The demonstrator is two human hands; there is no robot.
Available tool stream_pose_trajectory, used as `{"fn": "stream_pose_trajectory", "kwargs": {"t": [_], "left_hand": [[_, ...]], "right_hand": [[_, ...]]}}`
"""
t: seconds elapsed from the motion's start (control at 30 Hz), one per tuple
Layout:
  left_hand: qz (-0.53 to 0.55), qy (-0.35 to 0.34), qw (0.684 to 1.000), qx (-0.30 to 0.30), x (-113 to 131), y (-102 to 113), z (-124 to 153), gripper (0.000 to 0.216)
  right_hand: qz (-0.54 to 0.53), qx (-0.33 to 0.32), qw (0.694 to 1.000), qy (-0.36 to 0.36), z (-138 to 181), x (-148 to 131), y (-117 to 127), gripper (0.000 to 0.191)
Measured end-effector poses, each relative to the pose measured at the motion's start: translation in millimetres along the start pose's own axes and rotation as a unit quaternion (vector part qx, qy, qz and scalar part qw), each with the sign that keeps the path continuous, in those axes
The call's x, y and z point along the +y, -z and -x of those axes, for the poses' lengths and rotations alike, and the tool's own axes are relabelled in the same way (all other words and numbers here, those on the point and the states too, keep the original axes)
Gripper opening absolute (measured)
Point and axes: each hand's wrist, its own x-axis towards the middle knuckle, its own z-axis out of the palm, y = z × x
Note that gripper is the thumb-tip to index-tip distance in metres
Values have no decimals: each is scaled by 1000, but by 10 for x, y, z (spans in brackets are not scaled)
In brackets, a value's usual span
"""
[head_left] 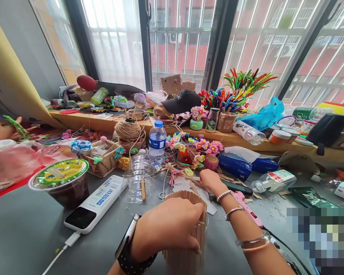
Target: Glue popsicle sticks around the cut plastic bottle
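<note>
My left hand (169,219), with a watch on its wrist, is closed on a round holder of upright wooden craft sticks (199,236), its fingers curled over the near right wall. Beyond it my right hand (212,181) reaches down to a white sheet of paper (210,202) and some loose craft sticks (225,177). Its fingers are bent together, and whatever lies in them is hidden. Under the right forearm lies a pink glue gun (248,210) with a black cord. A dark phone (237,188) rests just behind the glue gun.
To the left stand a lidded drink cup (59,183) and a white power bank (97,204) with a cable. A cut plastic bottle (139,179) and a water bottle (157,145) stand ahead. Pipe-cleaner flowers (212,149) line the shelf (103,125). Another person's hand (1,130) is far left.
</note>
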Motion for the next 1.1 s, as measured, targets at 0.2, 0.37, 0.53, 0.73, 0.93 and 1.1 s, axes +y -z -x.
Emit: {"fn": "stream_pose_trajectory", "kwargs": {"t": [0.2,0.37,0.53,0.73,0.93,1.1], "left_hand": [[26,8,998,49,-130,53,16,36],[93,19,991,92,-274,75,-40,38],[133,0,987,89,-317,101,-76,44],[218,-1,968,120,-380,88,-119,47],[366,41,881,298,-432,47,-267,48],[471,72,774,416,-400,40,-351,45]], "right_hand": [[-33,16,999,-14,21,132,145,31],[-128,102,986,-19,294,390,304,24],[-278,201,939,10,597,495,388,31],[-409,227,882,55,825,426,536,36],[-391,362,832,153,1157,300,685,19],[-279,413,834,237,1282,156,685,21]]}}
